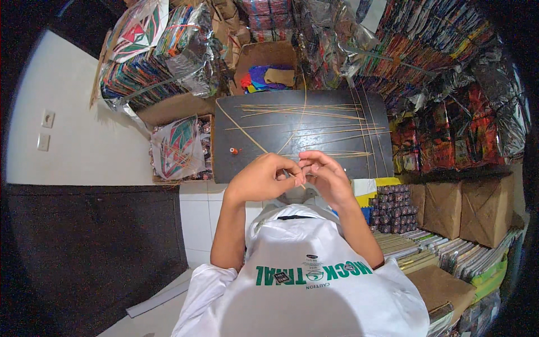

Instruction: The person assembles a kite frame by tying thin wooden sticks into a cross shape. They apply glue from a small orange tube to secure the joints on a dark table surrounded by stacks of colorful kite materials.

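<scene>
My left hand (261, 178) is closed in a pinch on thin bamboo sticks in front of my waist. One long bamboo stick (241, 129) runs from the table's far left corner down to that hand. A bent bamboo stick (304, 112) curves up over the table's far edge, its lower end also reaching the left hand. Close beside it, my right hand (331, 180) has its fingers curled and pinched together near the stick ends. Whatever lies between the right fingertips is too small to make out. A small orange-red thread spool (234, 150) stands on the table's left part.
Several loose bamboo sticks (303, 133) lie across the dark table (230, 168). Bundled printed sheets (140, 78) and wrapped stacks (449, 132) crowd around it. An open cardboard box (264, 53) stands behind. To the right are piled dark spools (393, 210) and brown cartons (485, 208).
</scene>
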Demonstrator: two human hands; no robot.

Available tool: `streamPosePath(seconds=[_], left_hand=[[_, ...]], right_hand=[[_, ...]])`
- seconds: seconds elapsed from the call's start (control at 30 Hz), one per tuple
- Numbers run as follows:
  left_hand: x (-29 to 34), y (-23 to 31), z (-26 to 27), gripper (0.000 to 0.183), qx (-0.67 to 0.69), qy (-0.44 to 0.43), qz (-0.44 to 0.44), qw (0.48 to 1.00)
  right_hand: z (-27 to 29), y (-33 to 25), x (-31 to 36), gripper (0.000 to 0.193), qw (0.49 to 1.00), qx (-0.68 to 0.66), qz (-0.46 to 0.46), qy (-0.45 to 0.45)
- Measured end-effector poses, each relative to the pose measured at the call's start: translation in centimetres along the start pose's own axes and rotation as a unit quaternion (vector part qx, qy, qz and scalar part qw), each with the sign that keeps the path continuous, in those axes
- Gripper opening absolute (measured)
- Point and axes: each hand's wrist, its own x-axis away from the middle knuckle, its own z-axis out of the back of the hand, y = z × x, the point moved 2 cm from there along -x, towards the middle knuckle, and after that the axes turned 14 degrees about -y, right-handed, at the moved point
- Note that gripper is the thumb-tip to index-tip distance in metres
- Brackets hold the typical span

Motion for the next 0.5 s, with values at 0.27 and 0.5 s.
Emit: streamPosePath(seconds=[0.27, 0.5], left_hand=[[-0.6, 1.0, 1.9, 0.012, -0.037, 0.084, 0.039, 0.995], [-2.3, 3.0, 6.2, 0.017, -0.045, 0.172, 0.024, 0.984]], right_hand=[[0.8, 0.9, -1.0, 0.042, 0.990, 0.129, -0.007, 0.055], [0.9, 5.2, -4.9, 0.055, 0.976, 0.212, -0.028, -0.030]])
